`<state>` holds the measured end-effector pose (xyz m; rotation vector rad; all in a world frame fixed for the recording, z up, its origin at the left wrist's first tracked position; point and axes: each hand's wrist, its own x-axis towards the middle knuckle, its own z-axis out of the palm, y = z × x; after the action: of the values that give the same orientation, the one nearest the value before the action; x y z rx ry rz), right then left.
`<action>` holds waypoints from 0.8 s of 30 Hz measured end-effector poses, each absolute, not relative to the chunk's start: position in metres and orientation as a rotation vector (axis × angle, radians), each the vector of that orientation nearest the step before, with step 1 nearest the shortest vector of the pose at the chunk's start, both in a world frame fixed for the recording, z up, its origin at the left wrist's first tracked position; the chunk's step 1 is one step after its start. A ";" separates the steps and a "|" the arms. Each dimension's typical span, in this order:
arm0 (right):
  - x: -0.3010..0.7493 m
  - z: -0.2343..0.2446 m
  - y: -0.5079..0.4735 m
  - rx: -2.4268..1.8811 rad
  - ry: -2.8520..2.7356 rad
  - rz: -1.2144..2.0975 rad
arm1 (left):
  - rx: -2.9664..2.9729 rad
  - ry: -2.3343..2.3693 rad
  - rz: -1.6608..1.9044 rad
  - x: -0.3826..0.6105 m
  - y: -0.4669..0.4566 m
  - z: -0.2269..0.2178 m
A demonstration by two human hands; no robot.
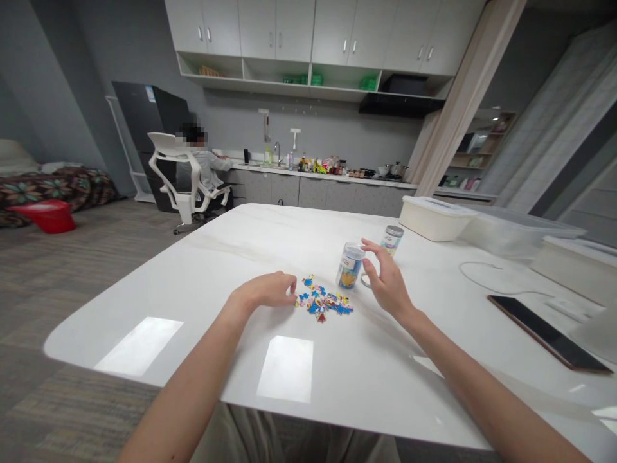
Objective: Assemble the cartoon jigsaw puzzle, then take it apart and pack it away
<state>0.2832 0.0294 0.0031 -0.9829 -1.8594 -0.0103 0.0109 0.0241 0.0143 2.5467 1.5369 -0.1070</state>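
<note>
A loose pile of colourful jigsaw puzzle pieces (324, 302) lies on the white table. My left hand (272, 289) is at the pile's left edge, its fingers bent downward and no piece visible in them. Behind the pile to the right stands a clear, lidless jar (350, 267) with a printed label. Beside it is my right hand (389, 281), thumb and fingers apart, with the fingertips close to the jar's rim; whether they touch it I cannot tell. A round silver lid (366, 280) lies next to the jar, partly covered by my right hand.
Behind my right hand stands a second jar (392, 239) with a silver lid. Lidded storage boxes (436, 218) line the right side. A dark tablet (547, 331) and a white cable (475, 265) lie at right. Beyond the table, a person sits in a white chair (186, 173).
</note>
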 end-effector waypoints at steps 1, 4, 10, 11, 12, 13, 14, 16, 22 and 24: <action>0.281 0.005 0.026 -0.942 -1.863 -0.035 | 2.536 1.522 -0.103 0.011 0.023 0.015; 0.272 0.005 0.014 -0.838 -1.978 -0.073 | 2.528 1.465 -0.085 0.011 0.021 0.018; 0.250 -0.014 -0.003 -0.639 -2.522 0.133 | 2.540 1.377 -0.106 0.015 0.018 0.019; 0.248 -0.018 -0.003 -0.600 -2.582 0.172 | 2.532 1.371 -0.107 0.016 0.018 0.020; 0.247 -0.022 -0.003 -0.580 -2.623 0.205 | 2.523 1.367 -0.106 0.017 0.018 0.020; 0.246 -0.025 -0.003 -0.579 -2.647 0.231 | 2.511 1.364 -0.104 0.017 0.017 0.020; 0.245 -0.026 -0.003 -0.591 -2.657 0.248 | 2.495 1.361 -0.103 0.018 0.017 0.020; 0.245 -0.028 -0.002 -0.624 -2.654 0.257 | 2.453 1.363 -0.104 0.018 0.017 0.020; 0.246 -0.025 -0.002 -0.606 -2.641 0.235 | 2.436 1.324 -0.103 0.020 0.017 0.019; 0.245 -0.027 -0.002 -0.600 -2.629 0.229 | 2.479 1.271 -0.030 0.022 0.017 0.020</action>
<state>0.2450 -0.0023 -0.0270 -0.6004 -2.6286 0.2293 0.0223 0.0170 0.0196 2.4794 1.2707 -0.0300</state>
